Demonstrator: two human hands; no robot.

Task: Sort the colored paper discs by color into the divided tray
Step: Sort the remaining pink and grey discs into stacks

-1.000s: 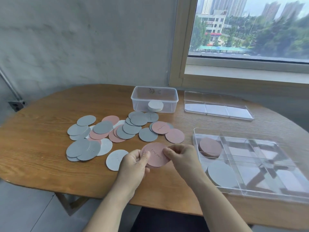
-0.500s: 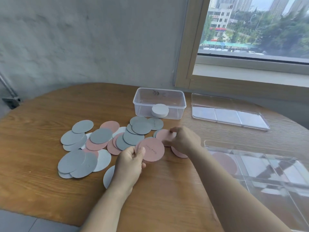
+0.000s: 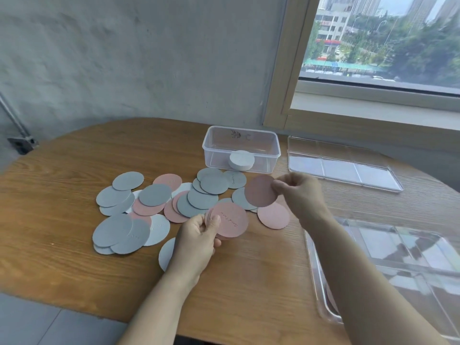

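Observation:
Grey, pink and white paper discs [image 3: 154,197] lie spread over the round wooden table [image 3: 62,257]. My left hand [image 3: 196,242] grips a small stack of pink discs [image 3: 230,220] just above the table. My right hand [image 3: 298,195] pinches a single pink disc [image 3: 261,190] by its edge, lifted above the pile. Another pink disc [image 3: 273,216] lies flat below it. The clear divided tray [image 3: 408,260] sits at the right, partly behind my right forearm; a pink disc edge [image 3: 331,298] shows in its near compartment.
A clear plastic box [image 3: 241,148] with a white stack of discs [image 3: 242,160] inside stands behind the pile. A flat clear lid [image 3: 341,163] lies to its right. The wall and a window sill are close behind the table.
My right hand reached from the held stack to the pile and lifted one pink disc off it. My left hand kept its pink stack. The view shifted left and closer.

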